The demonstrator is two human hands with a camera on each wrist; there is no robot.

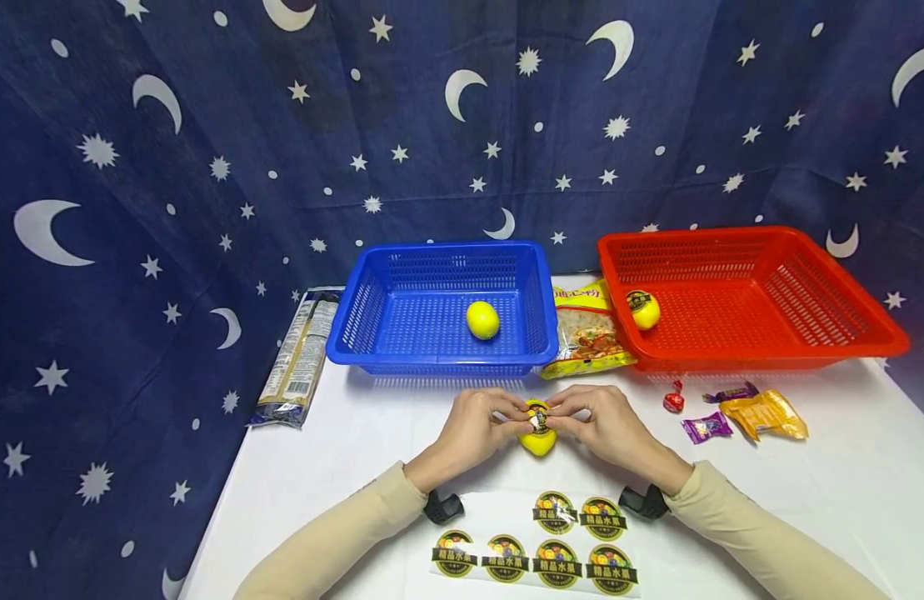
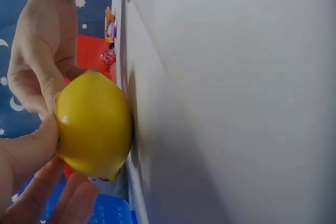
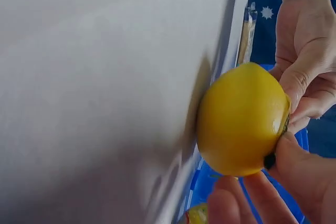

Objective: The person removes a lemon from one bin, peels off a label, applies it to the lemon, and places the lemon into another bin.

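Note:
Between my two hands is a yellow lemon (image 1: 538,443) with a round black-and-gold fruit sticker (image 1: 537,417) on its upper side. My left hand (image 1: 478,427) grips the lemon from the left, its thumb at the sticker's edge. From the opposite side my right hand (image 1: 610,427) holds it, thumb likewise against the sticker. In the right wrist view the sticker's dark edge (image 3: 270,161) shows beside the thumb. A sheet of stickers (image 1: 499,510) lies in front of the hands, with several left on it and a bare patch at its upper left.
A blue basket (image 1: 439,368) with one plain lemon (image 1: 482,320) stands behind the hands. The red basket (image 1: 731,363) at right holds a stickered lemon (image 1: 645,311). A yellow food packet (image 1: 585,333), wrapped candies (image 1: 707,427) and a long silver packet (image 1: 300,358) lie around them.

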